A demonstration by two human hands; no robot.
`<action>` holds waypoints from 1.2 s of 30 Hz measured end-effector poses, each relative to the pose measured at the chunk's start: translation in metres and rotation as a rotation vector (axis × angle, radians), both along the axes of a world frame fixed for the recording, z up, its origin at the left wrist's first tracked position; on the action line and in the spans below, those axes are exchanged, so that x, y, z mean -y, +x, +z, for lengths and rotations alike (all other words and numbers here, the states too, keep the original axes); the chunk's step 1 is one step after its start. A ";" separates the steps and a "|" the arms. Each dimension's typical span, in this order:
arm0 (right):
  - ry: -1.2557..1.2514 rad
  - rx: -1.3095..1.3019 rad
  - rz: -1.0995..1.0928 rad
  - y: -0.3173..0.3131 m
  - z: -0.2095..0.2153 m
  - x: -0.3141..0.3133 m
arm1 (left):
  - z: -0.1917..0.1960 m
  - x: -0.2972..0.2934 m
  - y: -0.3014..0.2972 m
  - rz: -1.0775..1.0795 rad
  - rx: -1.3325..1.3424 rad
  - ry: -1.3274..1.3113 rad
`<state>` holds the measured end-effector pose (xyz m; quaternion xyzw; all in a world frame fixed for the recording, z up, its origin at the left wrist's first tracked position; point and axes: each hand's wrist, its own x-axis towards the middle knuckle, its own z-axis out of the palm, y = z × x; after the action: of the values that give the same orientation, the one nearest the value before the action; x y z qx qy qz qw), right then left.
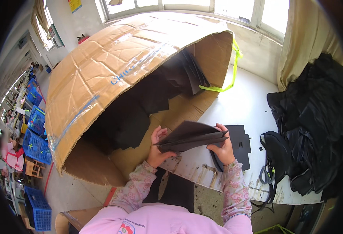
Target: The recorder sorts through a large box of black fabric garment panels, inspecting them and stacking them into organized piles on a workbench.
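Between my two hands is a small bundle of dark folded sheets (191, 136), held level above the table's front edge. My left hand (158, 147) grips its left end, thumb below and fingers behind. At its right end my right hand (223, 145) closes with the thumb in front and fingertips on top. Beneath and beside my right hand lies a flat black die-cut piece (239, 146) with tabs and a small slot. A big cardboard box (97, 74) on its side gapes toward me, with many black flat pieces (136, 113) piled inside.
A yellow-green strap (236, 66) hangs at the box's right edge. Black garments and a bag (308, 124) heap up on the white table's (249, 105) right side. Blue crates (37, 146) line the floor at far left, near a wooden stool (34, 167). Windows run along the back.
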<state>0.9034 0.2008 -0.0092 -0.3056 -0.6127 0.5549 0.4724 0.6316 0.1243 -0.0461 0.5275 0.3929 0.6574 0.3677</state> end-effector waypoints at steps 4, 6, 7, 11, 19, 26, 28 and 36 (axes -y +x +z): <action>0.163 0.026 -0.141 0.003 -0.001 -0.003 | -0.006 -0.003 0.006 0.063 -0.166 0.036; 0.214 0.047 -0.170 0.002 0.002 -0.006 | -0.002 -0.008 0.010 0.095 -0.148 0.036; 0.090 0.005 -0.097 0.001 0.006 -0.006 | 0.001 -0.011 0.011 0.131 -0.131 0.037; 0.008 -0.036 -0.019 0.004 0.011 -0.016 | 0.026 -0.019 0.014 0.129 -0.108 0.058; 0.208 0.152 -0.045 0.009 0.021 -0.029 | 0.044 -0.024 0.012 0.122 -0.389 0.032; 0.092 -0.025 -0.046 0.000 0.006 -0.026 | 0.024 -0.013 0.018 0.092 -0.224 -0.005; -0.014 -0.090 -0.003 -0.003 0.004 -0.027 | 0.016 -0.012 0.019 0.051 -0.034 -0.022; -0.145 -0.327 -0.039 -0.001 0.009 -0.026 | 0.003 -0.001 0.021 0.017 0.022 -0.040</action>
<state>0.9026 0.2267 -0.0003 -0.2566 -0.4800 0.6306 0.5533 0.6527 0.1258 -0.0433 0.5093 0.4064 0.6584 0.3767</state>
